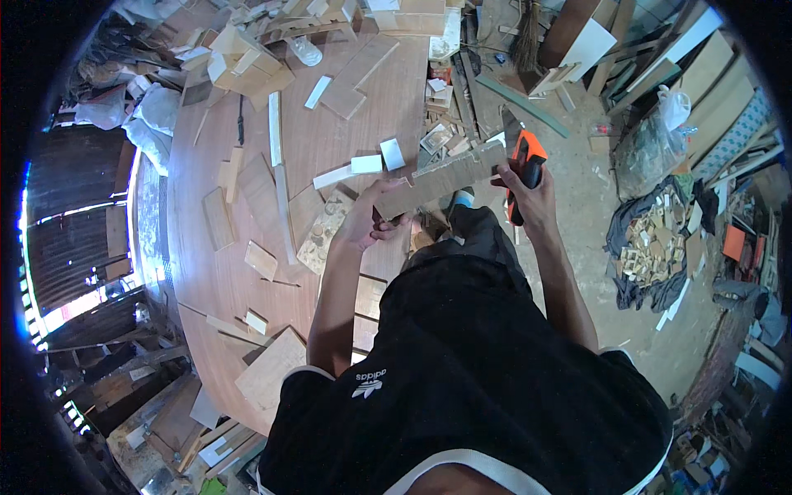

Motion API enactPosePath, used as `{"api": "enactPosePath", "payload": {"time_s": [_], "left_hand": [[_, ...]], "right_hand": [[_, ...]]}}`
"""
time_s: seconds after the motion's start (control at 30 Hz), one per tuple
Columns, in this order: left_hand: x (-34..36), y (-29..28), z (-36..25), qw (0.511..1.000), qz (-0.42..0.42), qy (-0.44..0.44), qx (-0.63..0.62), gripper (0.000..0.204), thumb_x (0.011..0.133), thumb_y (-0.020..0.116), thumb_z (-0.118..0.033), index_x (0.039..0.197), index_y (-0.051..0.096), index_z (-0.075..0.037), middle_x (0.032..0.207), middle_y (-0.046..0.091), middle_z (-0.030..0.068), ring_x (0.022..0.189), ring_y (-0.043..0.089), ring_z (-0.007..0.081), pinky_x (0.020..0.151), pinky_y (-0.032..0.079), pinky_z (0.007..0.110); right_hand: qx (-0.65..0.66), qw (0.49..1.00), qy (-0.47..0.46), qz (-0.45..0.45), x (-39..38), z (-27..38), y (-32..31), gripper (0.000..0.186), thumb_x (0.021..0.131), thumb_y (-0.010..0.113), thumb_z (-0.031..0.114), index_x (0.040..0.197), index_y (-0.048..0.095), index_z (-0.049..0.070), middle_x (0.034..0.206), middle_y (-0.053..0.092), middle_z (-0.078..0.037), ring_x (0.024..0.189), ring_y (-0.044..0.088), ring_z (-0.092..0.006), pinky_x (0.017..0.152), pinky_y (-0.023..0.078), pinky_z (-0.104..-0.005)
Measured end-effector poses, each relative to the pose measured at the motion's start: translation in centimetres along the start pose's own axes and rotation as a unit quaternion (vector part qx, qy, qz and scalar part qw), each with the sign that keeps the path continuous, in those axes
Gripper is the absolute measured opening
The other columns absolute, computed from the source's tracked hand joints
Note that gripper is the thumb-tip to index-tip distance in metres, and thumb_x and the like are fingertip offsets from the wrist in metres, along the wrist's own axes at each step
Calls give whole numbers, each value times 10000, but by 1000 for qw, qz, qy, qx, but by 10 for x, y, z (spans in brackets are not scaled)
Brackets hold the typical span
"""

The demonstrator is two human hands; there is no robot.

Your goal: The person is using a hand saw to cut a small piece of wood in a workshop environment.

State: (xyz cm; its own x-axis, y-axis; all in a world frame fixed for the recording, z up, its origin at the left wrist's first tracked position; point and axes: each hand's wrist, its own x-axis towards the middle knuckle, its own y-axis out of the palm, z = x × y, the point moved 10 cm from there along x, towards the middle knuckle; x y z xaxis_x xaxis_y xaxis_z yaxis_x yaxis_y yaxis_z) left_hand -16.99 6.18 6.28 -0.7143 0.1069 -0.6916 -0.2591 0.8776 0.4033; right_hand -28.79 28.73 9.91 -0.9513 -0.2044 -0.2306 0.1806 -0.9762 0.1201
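Note:
My left hand (368,218) grips the left end of a flat greyish-brown wooden board (452,176), thumb on top and fingers curled beneath. One long edge of the board looks rough, with a notch close to that hand. My right hand (535,203) is closed round the orange and black handle of a handsaw (533,152). Its grey blade points away from me, and only part of it shows. The thumb of this hand reaches the board's right end. The board is raised in front of my body, near the right edge of the wooden table (384,124).
Several white-faced offcuts (367,164) and wood strips (275,136) lie about the table. A clear plastic cup (306,52) stands toward the far side. On the floor at right are a cloth heaped with wood scraps (656,247), a plastic sack (653,148) and leaning boards (716,78).

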Motion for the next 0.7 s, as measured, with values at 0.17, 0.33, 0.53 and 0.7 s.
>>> {"api": "enactPosePath", "payload": {"time_s": [0.17, 0.33, 0.53, 0.7], "left_hand": [[52, 7, -7, 997, 61, -40, 37, 397, 858, 487, -448, 881, 565, -60, 601, 561, 58, 362, 375, 80, 313, 289, 208], [162, -46, -27, 985, 6, 51, 165, 308, 853, 559, -355, 834, 583, -49, 650, 583, 51, 514, 554, 149, 464, 437, 281], [242, -104, -99, 797, -304, 274, 445, 262, 808, 589, -269, 842, 603, -10, 763, 600, 128, 743, 594, 289, 697, 467, 380], [281, -64, -133, 630, -320, 426, 565, 197, 801, 550, -182, 946, 594, -55, 1001, 542, 153, 1013, 491, 325, 884, 370, 459]], "right_hand": [[-41, 996, 53, -66, 25, -17, -24, 237, 798, 719, 151, 903, 536, 43, 787, 604, -22, 694, 598, -115, 591, 463, -261], [-27, 989, 107, -97, 79, -86, -32, 220, 798, 713, 124, 913, 543, 42, 816, 631, -41, 674, 600, -113, 573, 459, -247], [-17, 985, 128, -118, 160, -182, -27, 298, 800, 699, 83, 954, 457, 2, 860, 609, -97, 717, 635, -172, 632, 543, -298], [8, 980, 123, -157, 197, -201, -30, 314, 789, 719, 107, 917, 452, 2, 814, 606, -93, 663, 627, -166, 603, 549, -314]]}}
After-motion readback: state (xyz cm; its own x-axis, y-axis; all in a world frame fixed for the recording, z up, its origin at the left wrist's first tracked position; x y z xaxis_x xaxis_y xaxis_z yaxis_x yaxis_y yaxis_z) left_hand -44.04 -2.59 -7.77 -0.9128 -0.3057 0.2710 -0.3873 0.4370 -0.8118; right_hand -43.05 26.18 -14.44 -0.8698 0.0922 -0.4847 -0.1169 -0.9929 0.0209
